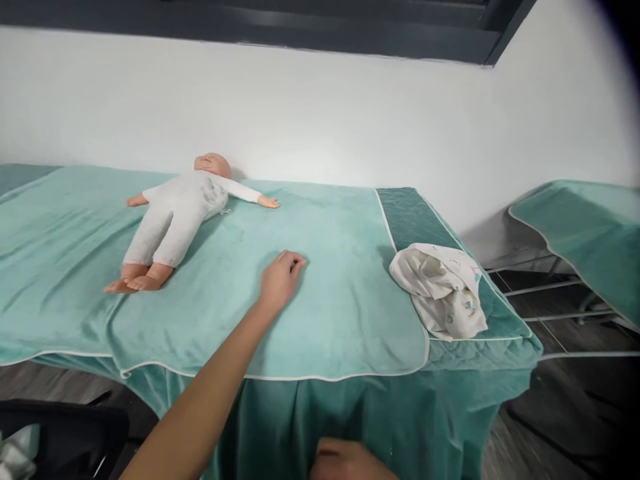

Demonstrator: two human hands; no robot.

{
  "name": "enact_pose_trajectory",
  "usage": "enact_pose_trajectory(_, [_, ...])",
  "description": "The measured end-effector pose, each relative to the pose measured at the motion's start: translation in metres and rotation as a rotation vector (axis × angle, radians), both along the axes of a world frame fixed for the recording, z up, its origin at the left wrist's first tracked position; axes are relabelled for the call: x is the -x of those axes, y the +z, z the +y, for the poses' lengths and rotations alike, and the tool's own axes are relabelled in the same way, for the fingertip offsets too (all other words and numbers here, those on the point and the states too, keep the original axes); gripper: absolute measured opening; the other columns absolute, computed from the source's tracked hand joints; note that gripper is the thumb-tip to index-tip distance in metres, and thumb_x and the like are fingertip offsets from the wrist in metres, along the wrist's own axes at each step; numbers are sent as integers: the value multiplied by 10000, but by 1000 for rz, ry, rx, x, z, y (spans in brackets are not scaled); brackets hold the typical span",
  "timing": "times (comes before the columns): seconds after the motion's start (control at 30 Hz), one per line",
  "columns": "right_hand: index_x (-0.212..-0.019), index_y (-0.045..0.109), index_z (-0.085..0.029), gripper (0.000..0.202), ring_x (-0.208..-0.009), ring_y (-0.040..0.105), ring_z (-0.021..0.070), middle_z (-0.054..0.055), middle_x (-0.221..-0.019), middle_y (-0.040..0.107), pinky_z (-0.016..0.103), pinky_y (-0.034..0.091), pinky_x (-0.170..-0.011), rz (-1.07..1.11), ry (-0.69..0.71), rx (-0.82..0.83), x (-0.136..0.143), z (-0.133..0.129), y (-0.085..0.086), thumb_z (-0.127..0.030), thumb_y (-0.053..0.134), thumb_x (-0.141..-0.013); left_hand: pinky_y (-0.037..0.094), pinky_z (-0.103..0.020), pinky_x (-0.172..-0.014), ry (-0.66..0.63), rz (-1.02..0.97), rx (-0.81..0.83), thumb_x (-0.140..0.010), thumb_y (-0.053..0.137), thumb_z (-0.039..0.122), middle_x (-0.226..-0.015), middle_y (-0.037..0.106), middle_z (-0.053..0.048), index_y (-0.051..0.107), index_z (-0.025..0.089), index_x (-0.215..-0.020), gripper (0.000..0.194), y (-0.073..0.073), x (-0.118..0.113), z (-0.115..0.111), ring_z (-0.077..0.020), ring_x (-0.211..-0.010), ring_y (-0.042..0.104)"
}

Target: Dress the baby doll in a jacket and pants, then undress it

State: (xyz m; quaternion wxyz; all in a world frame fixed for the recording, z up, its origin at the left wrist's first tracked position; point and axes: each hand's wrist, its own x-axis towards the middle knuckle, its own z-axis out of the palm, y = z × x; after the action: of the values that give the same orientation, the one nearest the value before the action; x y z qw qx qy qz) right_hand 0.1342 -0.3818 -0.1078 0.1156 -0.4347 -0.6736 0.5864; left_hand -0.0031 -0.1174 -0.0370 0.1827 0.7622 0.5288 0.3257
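Left hand (281, 280), fingers curled together, visibly holding nothing, is over a pale-green plush sheet (340, 267) that, if tugged, could shift the bald, white-bodied baby doll (183, 200) lying leftward; right hand's (350, 460) grip is unclear.

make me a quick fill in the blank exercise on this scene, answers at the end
1. The baby doll lies on its ____ on the light green blanket.
2. In the picture, the crumpled printed cloth lies to the ____ of the left hand.
3. The right hand is partly cut off by the picture's ____ edge.

Missing words: back; right; bottom
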Motion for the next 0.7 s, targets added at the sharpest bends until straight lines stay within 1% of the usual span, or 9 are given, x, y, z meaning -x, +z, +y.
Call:
enact_pose_trajectory(0.1, [-808, 700, -202, 112, -751, 589, 114, 9, -814, 644, 210, 430, -697, 49, -206, -208, -43, 9, 21, -217, 605, -867, 443, -265, -749, -104, -157, 52, -973, 507, 332, -851, 659, -13, 630, 197, -888, 201, -6, 8, -52, -144, -779, 591])
enact_pose_trajectory(0.17, [-802, 676, -195, 153, -757, 594, 127, 11, -798, 631, 229, 430, -700, -36, -373, -209, -75, 11, 32, -243, 570, -902, 453, -267, -765, -191, -190, 80, -980, 496, 325, -873, 663, -19, 630, 207, -888, 200, -16, 12, -95, -149, -815, 604])
enact_pose_trajectory(0.23, [-806, 659, -197, 161, -749, 590, 142, 13, -797, 628, 249, 431, -693, -155, -488, -188, -102, 10, 38, -253, 549, -909, 460, -272, -777, -256, -199, 127, -983, 488, 290, -877, 670, -25, 629, 216, -905, 178, -29, 15, -139, -153, -831, 614])
enact_pose_trajectory(0.3, [-816, 664, -202, 143, -741, 592, 154, 17, -804, 634, 263, 435, -690, -258, -514, -169, -120, 4, 37, -228, 545, -891, 460, -250, -719, -360, -193, 265, -979, 493, 269, -829, 660, -16, 616, 221, -881, 165, -42, 15, -174, -139, -778, 614])
enact_pose_trajectory(0.37, [-812, 680, -211, 152, -762, 607, 162, 22, -828, 652, 268, 443, -705, -327, -467, -136, -127, -3, 34, -180, 540, -861, 454, -231, -678, -490, -165, 354, -954, 522, 236, -823, 666, -10, 608, 221, -863, 126, -53, 15, -200, -129, -757, 623])
enact_pose_trajectory(0.43, [-819, 701, -226, 201, -811, 630, 169, 26, -869, 677, 268, 453, -739, -362, -392, -90, -126, -12, 27, -139, 521, -841, 449, -221, -662, -603, -134, 365, -923, 560, 218, -836, 680, -9, 607, 221, -876, 67, -61, 13, -214, -127, -757, 637])
enact_pose_trajectory(0.5, [-843, 719, -238, 256, -862, 648, 171, 29, -903, 692, 266, 461, -777, -384, -335, -62, -120, -20, 16, -108, 499, -828, 445, -218, -650, -665, -109, 353, -906, 580, 218, -835, 690, -9, 609, 219, -893, 32, -69, 11, -221, -126, -748, 645])
enact_pose_trajectory(0.6, [-858, 732, -226, 294, -886, 663, 174, 40, -923, 700, 261, 465, -790, -447, -231, -39, -110, -31, -6, -61, 503, -777, 449, -222, -645, -696, -94, 378, -905, 584, 246, -830, 701, -14, 622, 212, -892, 53, -78, 7, -227, -130, -736, 649])
enact_pose_trajectory(0.7, [-861, 735, -213, 275, -882, 673, 191, 58, -958, 707, 269, 474, -764, -523, -149, 12, -103, -36, -22, -63, 520, -778, 481, -233, -667, -694, -144, 517, -918, 578, 296, -820, 701, -14, 653, 207, -858, 131, -77, 3, -232, -134, -735, 649])
